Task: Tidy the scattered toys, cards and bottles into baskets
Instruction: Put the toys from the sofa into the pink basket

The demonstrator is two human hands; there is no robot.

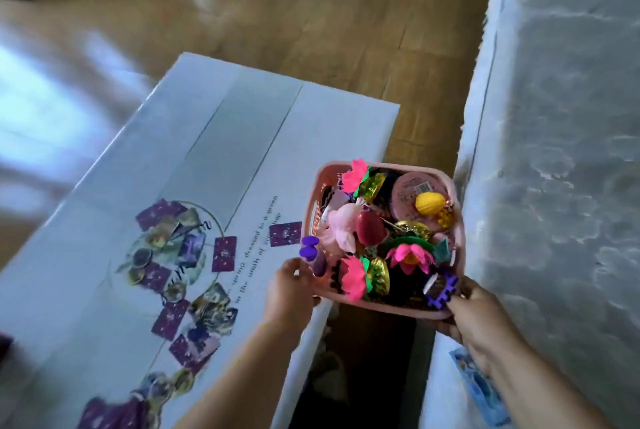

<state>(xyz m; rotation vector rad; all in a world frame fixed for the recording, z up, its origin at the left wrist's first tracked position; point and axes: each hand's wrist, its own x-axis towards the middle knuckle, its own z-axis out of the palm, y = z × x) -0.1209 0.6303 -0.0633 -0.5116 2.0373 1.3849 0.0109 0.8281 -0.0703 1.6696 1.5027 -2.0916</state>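
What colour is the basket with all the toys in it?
The basket is pale pink; the head view, the only one, shows it.

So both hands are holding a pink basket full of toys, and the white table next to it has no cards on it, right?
Not quite. The head view shows many cards lying scattered on the white table. The rest holds: the left hand and the right hand hold the pink basket, which is full of toys.
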